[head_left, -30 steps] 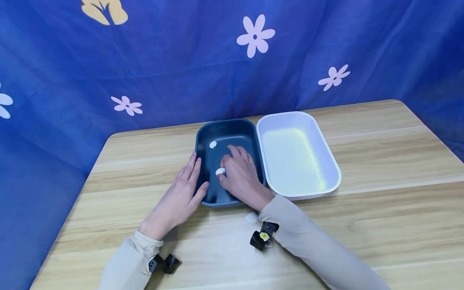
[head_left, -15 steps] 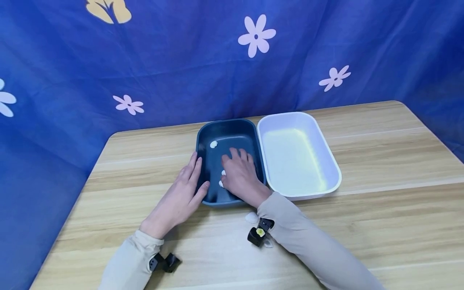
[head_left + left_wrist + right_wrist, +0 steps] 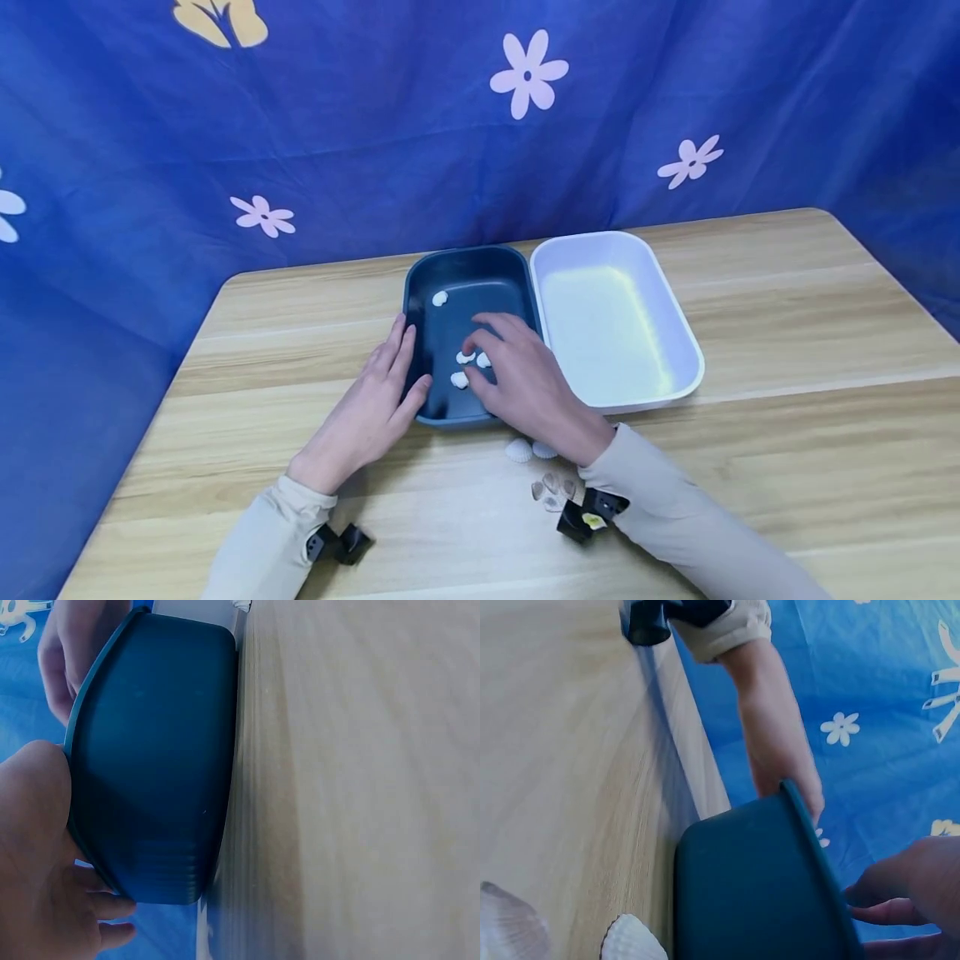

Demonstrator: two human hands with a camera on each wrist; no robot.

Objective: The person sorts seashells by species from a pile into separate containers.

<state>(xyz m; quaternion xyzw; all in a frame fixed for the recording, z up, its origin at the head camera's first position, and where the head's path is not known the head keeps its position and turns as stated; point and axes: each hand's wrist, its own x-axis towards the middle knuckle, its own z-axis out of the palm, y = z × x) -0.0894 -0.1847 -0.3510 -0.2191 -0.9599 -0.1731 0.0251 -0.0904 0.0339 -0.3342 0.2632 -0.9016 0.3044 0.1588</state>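
A dark blue tray (image 3: 442, 333) holds several small white shells; one (image 3: 440, 298) lies toward its back left, and others (image 3: 460, 380) lie near the middle. My left hand (image 3: 363, 408) rests on the tray's left rim with its fingers straight. Over the tray's right part, my right hand (image 3: 525, 379) is held with bent, spread fingers, thumb and index apart beside a white shell (image 3: 483, 360). No shell shows between its fingertips. The left wrist view has the tray's outer wall (image 3: 157, 750) with the left hand (image 3: 45, 847) at its rim.
A white tray (image 3: 607, 333) stands against the dark tray's right side. White ribbed shells (image 3: 519, 451) lie on the wooden table in front, with several small brownish shells (image 3: 551, 483) nearer the front edge. A blue flowered cloth (image 3: 375, 125) hangs behind.
My right hand has moved right and slightly toward me, and its thumb and fingers have spread. More shells now show in the dark tray and on the table. My left hand stays at the rim.
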